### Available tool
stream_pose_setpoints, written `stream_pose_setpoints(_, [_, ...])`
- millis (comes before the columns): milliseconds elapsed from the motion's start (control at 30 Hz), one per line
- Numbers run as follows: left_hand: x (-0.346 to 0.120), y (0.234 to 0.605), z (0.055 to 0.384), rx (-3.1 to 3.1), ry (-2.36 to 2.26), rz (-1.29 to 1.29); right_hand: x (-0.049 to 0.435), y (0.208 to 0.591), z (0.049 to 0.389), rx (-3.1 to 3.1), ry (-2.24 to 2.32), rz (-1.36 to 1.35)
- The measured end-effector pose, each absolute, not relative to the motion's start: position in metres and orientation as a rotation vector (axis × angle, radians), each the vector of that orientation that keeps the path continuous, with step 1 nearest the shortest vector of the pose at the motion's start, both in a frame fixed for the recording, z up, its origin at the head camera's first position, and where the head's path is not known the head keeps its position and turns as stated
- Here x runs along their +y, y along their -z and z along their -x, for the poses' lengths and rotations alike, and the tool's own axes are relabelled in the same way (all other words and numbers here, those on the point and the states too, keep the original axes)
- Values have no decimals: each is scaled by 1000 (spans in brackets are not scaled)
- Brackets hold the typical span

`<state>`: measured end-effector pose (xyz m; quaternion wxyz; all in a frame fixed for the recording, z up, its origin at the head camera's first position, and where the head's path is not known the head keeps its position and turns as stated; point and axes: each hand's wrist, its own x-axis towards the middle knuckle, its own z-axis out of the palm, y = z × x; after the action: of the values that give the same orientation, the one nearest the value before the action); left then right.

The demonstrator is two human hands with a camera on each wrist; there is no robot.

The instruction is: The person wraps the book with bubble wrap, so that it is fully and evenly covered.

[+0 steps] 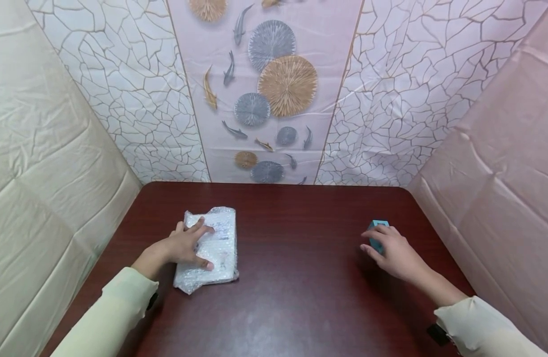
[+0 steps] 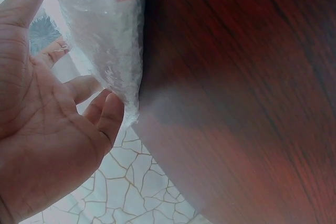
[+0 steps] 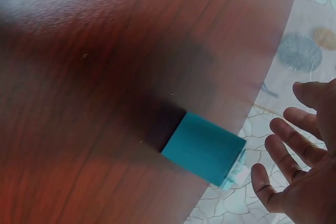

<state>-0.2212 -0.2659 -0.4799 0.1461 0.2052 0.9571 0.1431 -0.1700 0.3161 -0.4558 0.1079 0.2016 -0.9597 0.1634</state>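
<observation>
A flat package in bubble wrap [image 1: 224, 248] lies on the left half of the table. My left hand [image 1: 182, 246] is over its left side, fingers and thumb spread across the wrap. Seen from the left wrist, the fingertips of this hand [image 2: 52, 108] are right at the edge of the package [image 2: 105, 30]. On the right stands a small teal box [image 1: 377, 245], partly hidden behind my right hand [image 1: 400, 255]. In the right wrist view the fingers of that hand [image 3: 299, 161] are loosely bent and apart from the box [image 3: 205, 149], with nothing in them.
Both things are on a dark red-brown wooden table [image 1: 291, 248] with a glossy top. A patterned curtain [image 1: 265, 144] hangs behind its far edge. Pale fabric walls [image 1: 37, 163] slope down along both sides.
</observation>
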Motion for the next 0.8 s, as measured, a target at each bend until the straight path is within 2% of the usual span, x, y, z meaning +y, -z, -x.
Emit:
stream_pose_setpoints(300, [-274,500,231,2784,-424,-569,324,453,162,-2873,-417,-482])
stream_pose_setpoints(800, [-273,499,232,2767,-436,-562,349,462,153,-2852,-432,-406])
